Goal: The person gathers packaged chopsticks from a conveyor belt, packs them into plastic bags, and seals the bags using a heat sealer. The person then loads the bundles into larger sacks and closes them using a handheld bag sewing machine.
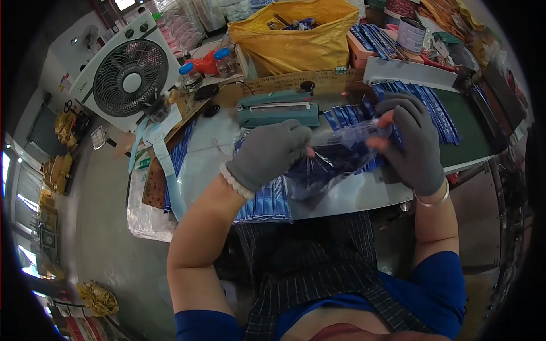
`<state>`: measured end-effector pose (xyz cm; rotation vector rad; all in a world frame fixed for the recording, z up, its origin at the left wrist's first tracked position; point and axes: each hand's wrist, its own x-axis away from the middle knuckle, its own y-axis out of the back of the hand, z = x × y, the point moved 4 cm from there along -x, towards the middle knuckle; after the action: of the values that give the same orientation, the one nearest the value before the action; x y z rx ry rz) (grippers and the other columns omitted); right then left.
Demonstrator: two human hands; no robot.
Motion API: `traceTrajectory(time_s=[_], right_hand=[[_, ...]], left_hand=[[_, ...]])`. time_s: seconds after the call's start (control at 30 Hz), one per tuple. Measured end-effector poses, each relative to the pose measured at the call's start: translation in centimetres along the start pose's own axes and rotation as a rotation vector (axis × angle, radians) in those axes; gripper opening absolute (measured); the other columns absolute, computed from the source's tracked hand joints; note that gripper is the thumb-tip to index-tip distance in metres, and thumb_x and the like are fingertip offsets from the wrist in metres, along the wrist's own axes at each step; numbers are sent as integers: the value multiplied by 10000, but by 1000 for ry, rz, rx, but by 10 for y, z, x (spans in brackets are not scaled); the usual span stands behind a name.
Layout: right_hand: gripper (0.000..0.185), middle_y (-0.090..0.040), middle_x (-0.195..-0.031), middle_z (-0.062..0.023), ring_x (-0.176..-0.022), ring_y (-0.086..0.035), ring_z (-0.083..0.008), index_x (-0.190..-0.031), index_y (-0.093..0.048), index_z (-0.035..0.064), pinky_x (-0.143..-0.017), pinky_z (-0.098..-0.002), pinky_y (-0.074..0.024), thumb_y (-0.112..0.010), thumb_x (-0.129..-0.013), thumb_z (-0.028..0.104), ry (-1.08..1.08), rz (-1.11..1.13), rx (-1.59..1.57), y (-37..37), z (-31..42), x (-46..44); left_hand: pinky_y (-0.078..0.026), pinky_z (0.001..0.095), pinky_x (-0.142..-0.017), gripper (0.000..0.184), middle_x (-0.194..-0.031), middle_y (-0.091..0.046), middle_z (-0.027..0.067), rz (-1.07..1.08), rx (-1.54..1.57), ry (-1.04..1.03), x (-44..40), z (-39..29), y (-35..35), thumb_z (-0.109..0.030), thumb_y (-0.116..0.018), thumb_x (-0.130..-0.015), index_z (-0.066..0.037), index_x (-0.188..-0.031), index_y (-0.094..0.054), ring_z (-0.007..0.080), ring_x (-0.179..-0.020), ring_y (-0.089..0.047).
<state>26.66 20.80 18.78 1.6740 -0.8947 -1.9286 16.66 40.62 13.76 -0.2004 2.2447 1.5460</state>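
Across the grey desk (380, 198), blue packets (264, 204) lie in rows; the left hand (270, 152) and right hand (417, 142) grip a clear bag (324, 177), best held taut and level.

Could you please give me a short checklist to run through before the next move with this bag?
1. Left hand, grey-gloved, gripping the clear plastic bag: ok, at its left end.
2. Right hand, grey-gloved, at the bag's right end: ok; firmness of grip, cannot tell.
3. Bag sealed: cannot tell.
4. Number of items inside: cannot tell; the film's glare and folds hide them.
5. Grey tabletop free of loose things near the bag: not ok, flat blue-and-white packets lie at its left.
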Motion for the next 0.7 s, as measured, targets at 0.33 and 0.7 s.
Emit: traceTrajectory(time_s=[0.33, 0.7], right_hand=[[153, -589, -769, -127, -645, -567, -260, -878, -605, -3, -601, -315, -437, -537, -845, 130, -101, 90, -708, -65, -6, -25], [548, -621, -921, -170, -851, -597, -278, -1028, -569, -34, -803, -356, -461, -643, -819, 467, -827, -193, -833, -325, -136, -72]], left_hand=[[-364, 371, -1040, 1069, -1339, -440, 141, -162, 1236, 409, 58, 5, -65, -185, -865, -645, -30, -1448, -176, 212, -1208, -468], [-453, 333, -899, 544, -1079, -619, 65, -46, 1298, 860, 62, 188, -165, -154, -727, -739, -11, -1222, -520, 185, -978, -580]])
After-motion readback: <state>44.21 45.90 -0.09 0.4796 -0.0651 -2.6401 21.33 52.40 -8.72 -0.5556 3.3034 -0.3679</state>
